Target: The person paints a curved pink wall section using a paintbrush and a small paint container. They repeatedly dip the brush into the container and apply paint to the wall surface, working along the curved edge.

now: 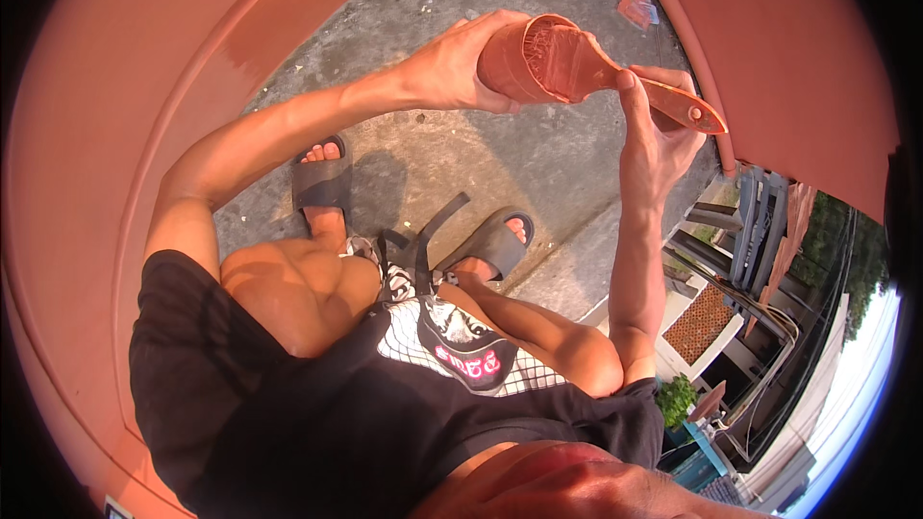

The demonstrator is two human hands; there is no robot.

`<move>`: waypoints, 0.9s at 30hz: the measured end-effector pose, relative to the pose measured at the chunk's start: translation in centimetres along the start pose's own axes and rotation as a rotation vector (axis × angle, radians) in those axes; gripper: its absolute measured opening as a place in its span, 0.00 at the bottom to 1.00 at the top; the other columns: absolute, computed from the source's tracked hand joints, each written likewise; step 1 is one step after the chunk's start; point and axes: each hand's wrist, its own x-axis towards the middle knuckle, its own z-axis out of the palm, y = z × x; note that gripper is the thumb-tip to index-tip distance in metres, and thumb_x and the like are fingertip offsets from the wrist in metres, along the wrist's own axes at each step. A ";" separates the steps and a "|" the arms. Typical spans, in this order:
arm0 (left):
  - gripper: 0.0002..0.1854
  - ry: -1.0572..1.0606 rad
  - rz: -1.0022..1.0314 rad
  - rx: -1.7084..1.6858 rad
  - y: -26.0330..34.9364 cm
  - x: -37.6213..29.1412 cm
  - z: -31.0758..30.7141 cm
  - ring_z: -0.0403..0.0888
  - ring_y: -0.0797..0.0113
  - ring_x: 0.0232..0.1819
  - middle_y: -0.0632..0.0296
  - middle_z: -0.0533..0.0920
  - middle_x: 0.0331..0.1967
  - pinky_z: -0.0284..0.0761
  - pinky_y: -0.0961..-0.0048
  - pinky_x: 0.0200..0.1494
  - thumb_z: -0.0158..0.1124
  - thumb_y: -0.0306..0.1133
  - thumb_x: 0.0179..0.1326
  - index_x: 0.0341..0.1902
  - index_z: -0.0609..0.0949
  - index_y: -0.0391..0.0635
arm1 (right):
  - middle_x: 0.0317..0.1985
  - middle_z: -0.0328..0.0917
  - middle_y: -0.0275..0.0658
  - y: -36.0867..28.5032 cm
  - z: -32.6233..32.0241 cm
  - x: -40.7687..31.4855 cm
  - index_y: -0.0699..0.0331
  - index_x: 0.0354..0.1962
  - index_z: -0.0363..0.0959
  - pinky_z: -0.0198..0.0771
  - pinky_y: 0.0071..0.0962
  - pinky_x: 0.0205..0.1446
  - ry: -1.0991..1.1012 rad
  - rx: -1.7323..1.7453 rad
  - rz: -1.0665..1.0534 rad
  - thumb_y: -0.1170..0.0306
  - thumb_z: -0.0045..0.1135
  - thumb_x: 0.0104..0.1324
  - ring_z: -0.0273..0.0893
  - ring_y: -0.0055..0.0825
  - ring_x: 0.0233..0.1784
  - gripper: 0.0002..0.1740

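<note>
My left hand (458,65) is wrapped around a small paint-coated cup (508,65), tilted with its mouth facing right. Reddish paint streaks its inner wall. A flat paintbrush (678,105) is in my right hand (652,130), gripped between thumb and fingers near the start of its handle. Its paint-covered head (566,58) lies at the cup's mouth, partly inside the rim. The bristle tips are hidden in the cup. Both things are held out in front of me, above the concrete ground.
Salmon-coloured walls (779,50) rise on both sides; the left wall (79,158) has a darker patch near its lower edge. My sandalled feet (323,180) rest on concrete ground (461,151). Litter (638,6) lies ahead. Stacked boards (764,231) and a green plant (676,400) are at right.
</note>
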 end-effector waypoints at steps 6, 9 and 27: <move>0.53 0.143 0.033 0.245 -0.1 -0.7 0.6 0.73 0.45 0.64 0.57 0.76 0.67 0.71 0.47 0.69 0.82 0.42 0.42 0.76 0.68 0.57 | 0.32 0.81 0.29 0.6 1.0 0.2 0.64 0.40 0.82 0.63 0.22 0.41 0.033 0.235 0.257 0.66 0.71 0.69 0.69 0.15 0.34 0.10; 0.52 0.129 -0.012 0.314 0.1 -1.3 0.2 0.73 0.47 0.64 0.58 0.76 0.66 0.71 0.49 0.69 0.83 0.43 0.43 0.75 0.68 0.56 | 0.32 0.79 0.26 1.5 1.3 -0.1 0.65 0.41 0.82 0.59 0.20 0.40 0.006 0.386 0.326 0.68 0.72 0.67 0.65 0.13 0.32 0.10; 0.52 -0.276 -0.179 -0.145 2.3 -1.1 -1.9 0.76 0.58 0.69 0.55 0.77 0.67 0.76 0.59 0.70 0.85 0.34 0.48 0.77 0.66 0.44 | 0.39 0.84 0.33 1.2 -1.0 0.1 0.65 0.44 0.82 0.72 0.27 0.50 -0.216 0.483 0.048 0.77 0.72 0.65 0.78 0.21 0.42 0.10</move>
